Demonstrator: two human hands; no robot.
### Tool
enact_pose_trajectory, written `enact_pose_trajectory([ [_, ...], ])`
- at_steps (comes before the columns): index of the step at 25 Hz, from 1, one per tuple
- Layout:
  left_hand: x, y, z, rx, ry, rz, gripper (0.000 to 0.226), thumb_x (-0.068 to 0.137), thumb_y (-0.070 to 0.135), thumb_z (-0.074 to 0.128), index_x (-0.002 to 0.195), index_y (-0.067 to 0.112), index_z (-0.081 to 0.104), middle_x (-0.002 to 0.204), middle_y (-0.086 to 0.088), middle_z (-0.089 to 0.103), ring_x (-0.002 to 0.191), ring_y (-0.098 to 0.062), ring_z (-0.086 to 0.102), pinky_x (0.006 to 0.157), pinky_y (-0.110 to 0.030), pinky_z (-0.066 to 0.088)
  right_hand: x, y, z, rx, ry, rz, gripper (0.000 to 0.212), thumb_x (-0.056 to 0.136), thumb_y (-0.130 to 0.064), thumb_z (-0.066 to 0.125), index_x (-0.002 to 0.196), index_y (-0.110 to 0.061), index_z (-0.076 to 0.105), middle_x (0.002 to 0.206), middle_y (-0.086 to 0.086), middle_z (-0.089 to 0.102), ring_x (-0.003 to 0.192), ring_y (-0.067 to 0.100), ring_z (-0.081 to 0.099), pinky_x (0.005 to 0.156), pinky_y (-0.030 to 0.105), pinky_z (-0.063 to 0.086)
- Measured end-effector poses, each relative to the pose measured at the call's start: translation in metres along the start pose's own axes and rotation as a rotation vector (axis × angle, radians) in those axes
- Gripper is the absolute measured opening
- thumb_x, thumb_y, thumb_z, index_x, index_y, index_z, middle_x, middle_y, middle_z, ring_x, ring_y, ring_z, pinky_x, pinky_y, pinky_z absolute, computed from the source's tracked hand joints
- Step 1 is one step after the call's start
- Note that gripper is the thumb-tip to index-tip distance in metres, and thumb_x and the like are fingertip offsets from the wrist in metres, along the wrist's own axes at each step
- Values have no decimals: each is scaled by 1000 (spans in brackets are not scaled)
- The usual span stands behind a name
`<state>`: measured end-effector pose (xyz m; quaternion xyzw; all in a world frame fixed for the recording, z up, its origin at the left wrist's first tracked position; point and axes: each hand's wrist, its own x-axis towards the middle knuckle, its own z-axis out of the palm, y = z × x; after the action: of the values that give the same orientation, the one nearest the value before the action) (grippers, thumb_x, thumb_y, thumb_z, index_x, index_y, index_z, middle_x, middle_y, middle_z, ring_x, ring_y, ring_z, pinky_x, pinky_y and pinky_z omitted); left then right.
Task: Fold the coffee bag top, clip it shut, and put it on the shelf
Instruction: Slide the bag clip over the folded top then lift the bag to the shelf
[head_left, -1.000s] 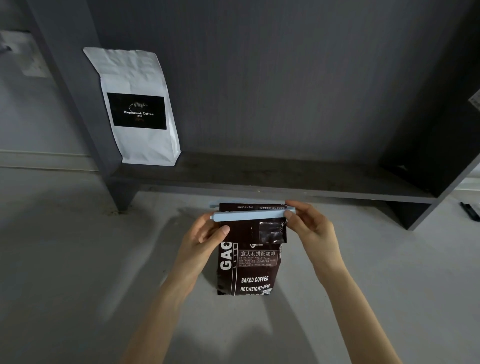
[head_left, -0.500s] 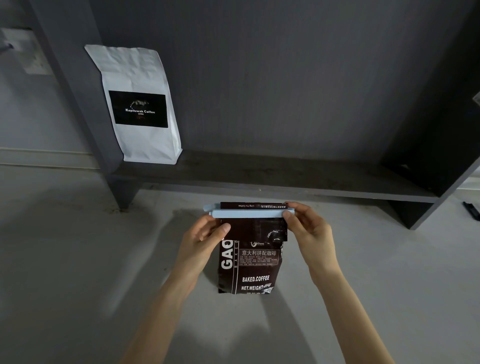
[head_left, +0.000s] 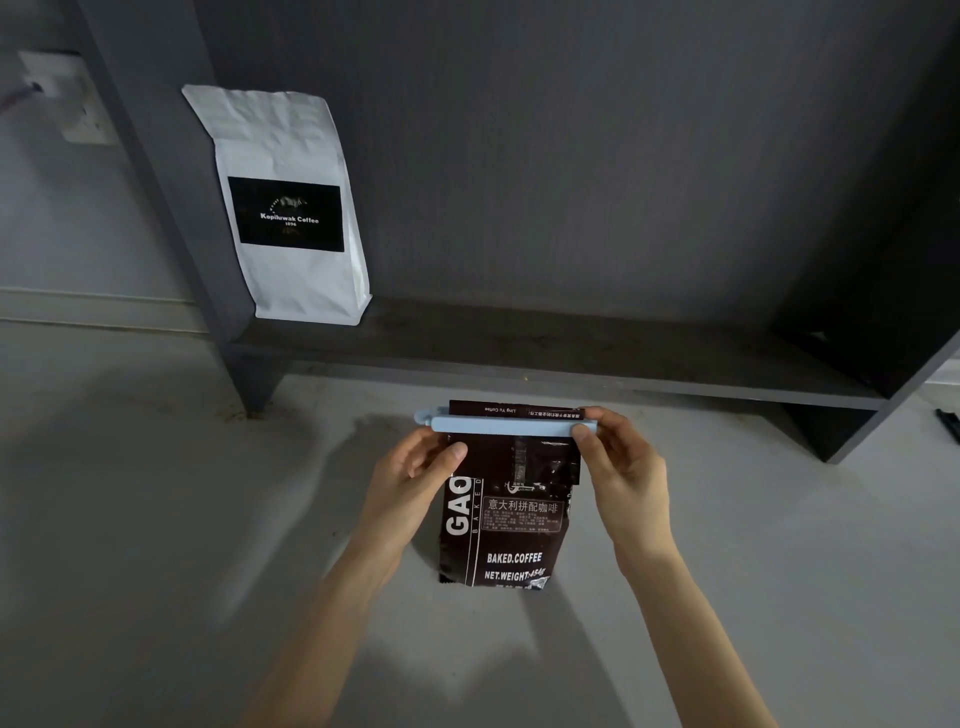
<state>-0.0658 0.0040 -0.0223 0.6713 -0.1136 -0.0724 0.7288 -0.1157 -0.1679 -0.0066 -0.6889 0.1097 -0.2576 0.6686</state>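
A dark brown coffee bag (head_left: 506, 519) stands on the grey floor in front of the shelf, its top folded over. A pale blue bar clip (head_left: 506, 425) lies across the fold, both bars together. My left hand (head_left: 415, 478) grips the bag's upper left edge, thumb on the front just under the clip. My right hand (head_left: 621, 462) pinches the clip's right end between thumb and fingers. The dark grey shelf board (head_left: 545, 358) runs just beyond the bag.
A white coffee bag (head_left: 291, 208) with a black label stands at the shelf's left end against the upright. The shelf's right side wall (head_left: 893, 312) closes that end. A black object (head_left: 948, 423) lies at the far right edge on the floor.
The clip's two bars, slightly apart at the left end a second ago, now sit together over the fold. Both hands stay almost where they were.
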Motion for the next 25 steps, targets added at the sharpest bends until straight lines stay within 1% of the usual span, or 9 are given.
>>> enact_pose_trajectory([
  [3,-2,3,1,8,-18,21,21,81,15,59,92,33,60,85,18,71,83,10,63,66,-2,44,-2,-1,1,9,9,-5,12,85,-6,54,86,-18,58,70,-3,61,58,-7,58,54,4,45],
  [6,-3,8,0,52,-45,52,20,78,34,54,97,33,60,88,26,70,91,7,62,71,-3,44,-4,-3,1,20,13,-8,19,85,-7,54,81,-25,57,69,-3,61,58,-6,59,53,4,44],
  [9,-2,9,0,47,-24,45,31,77,48,51,101,30,60,93,20,71,94,4,62,78,-10,47,-4,-4,1,13,4,-11,20,84,-7,55,80,-26,57,70,-4,61,58,-6,58,54,4,45],
  [11,-1,10,1,37,16,37,34,76,48,51,103,28,59,94,12,71,93,3,62,82,-18,47,-4,-5,0,18,-3,-9,19,84,-7,55,80,-26,58,70,-4,61,59,-7,59,55,4,45],
  [12,-1,10,2,28,37,36,31,76,45,52,102,30,59,94,13,70,93,4,62,82,-18,47,-4,-5,0,21,-7,-6,19,84,-7,54,80,-25,58,71,-4,61,59,-7,59,55,4,46],
  [15,-1,9,5,-22,76,36,15,80,34,54,93,33,60,87,23,71,90,7,62,76,-8,48,-5,-6,-1,33,-9,0,19,84,-6,54,80,-25,57,72,-3,62,60,-7,60,55,5,46],
  [18,-1,9,5,-38,106,19,14,81,31,55,93,27,61,88,14,70,88,5,62,77,-16,46,-6,-5,-1,32,-8,-1,16,85,-6,54,82,-21,57,73,-3,62,60,-8,59,54,5,46],
  [20,-1,8,5,-42,113,18,13,82,30,56,92,23,61,89,12,69,86,6,62,77,-17,46,-6,-5,-1,31,-6,-1,12,85,-6,53,85,-17,57,73,-3,61,59,-8,59,54,5,46],
  [25,0,8,4,-57,96,10,13,79,31,57,87,20,58,77,19,70,77,8,61,69,-14,45,-6,-3,0,26,4,-2,17,85,-6,54,83,-23,57,72,-4,61,59,-7,59,55,5,46],
])
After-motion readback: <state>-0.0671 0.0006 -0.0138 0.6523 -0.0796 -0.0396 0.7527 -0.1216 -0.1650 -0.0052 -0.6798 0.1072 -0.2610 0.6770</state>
